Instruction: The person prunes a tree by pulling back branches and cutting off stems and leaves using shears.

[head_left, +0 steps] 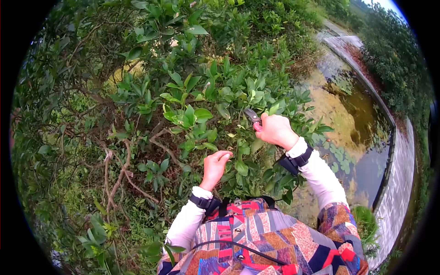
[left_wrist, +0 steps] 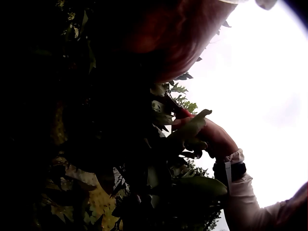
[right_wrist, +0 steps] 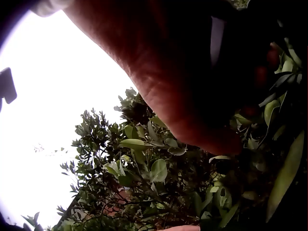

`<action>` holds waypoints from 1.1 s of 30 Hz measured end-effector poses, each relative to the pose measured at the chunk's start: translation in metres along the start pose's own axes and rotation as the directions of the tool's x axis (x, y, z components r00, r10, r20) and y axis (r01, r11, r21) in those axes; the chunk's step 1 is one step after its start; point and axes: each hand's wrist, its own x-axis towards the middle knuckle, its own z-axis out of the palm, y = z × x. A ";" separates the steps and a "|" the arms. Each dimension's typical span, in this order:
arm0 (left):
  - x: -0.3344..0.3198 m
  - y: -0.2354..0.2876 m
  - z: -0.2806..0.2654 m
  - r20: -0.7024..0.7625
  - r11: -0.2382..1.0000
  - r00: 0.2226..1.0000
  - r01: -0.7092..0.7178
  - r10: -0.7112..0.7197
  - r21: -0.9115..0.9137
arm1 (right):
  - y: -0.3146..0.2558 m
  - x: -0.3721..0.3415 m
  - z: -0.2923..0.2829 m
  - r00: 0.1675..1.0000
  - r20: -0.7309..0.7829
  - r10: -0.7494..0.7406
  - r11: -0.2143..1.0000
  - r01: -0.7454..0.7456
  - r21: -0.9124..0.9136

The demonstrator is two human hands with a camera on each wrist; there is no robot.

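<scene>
The right hand (head_left: 276, 130) grips red-handled pruning shears (head_left: 252, 116), their dark metal head pointing up and left among the leaves. Lower and to the left, the left hand (head_left: 214, 167) has thumb and forefinger together at a leafy twig; whether something small is pinched between them cannot be told. Green leaves (head_left: 189, 115) of the bush stand just above the left hand. In the left wrist view the right hand (left_wrist: 215, 137) shows behind a leaf, with a bit of red handle at its fingers. The right wrist view shows the right hand (right_wrist: 168, 91) dark and close.
Bare branches (head_left: 123, 172) spread at the left. Right of the bush lies a pond (head_left: 366, 162) with floating leaves, bordered by a pale paved edge (head_left: 399, 183). Dense foliage (head_left: 270, 27) fills the top, and a patterned garment (head_left: 256, 229) is at the bottom.
</scene>
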 end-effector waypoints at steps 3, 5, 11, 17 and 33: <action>-0.002 -0.002 -0.003 -0.006 1.000 1.000 -0.009 0.009 0.014 | -0.001 0.013 -0.002 0.999 -0.019 -0.037 0.996 0.036 -0.078; -0.003 -0.001 -0.004 -0.016 0.999 0.999 -0.028 0.028 0.022 | -0.007 0.022 -0.001 0.998 0.019 -0.056 0.984 0.058 -0.168; -0.005 -0.001 -0.002 -0.021 1.000 1.000 -0.022 0.022 0.008 | -0.021 0.050 0.023 0.996 0.079 -0.039 0.963 0.059 -0.262; -0.004 -0.002 -0.002 -0.014 1.000 1.000 -0.022 0.022 0.009 | -0.025 0.066 0.039 0.996 0.026 -0.091 0.937 0.094 -0.337; -0.003 0.001 -0.004 0.017 0.999 0.999 0.046 -0.045 -0.026 | -0.007 0.049 0.031 1.000 -0.014 -0.022 0.999 0.023 0.041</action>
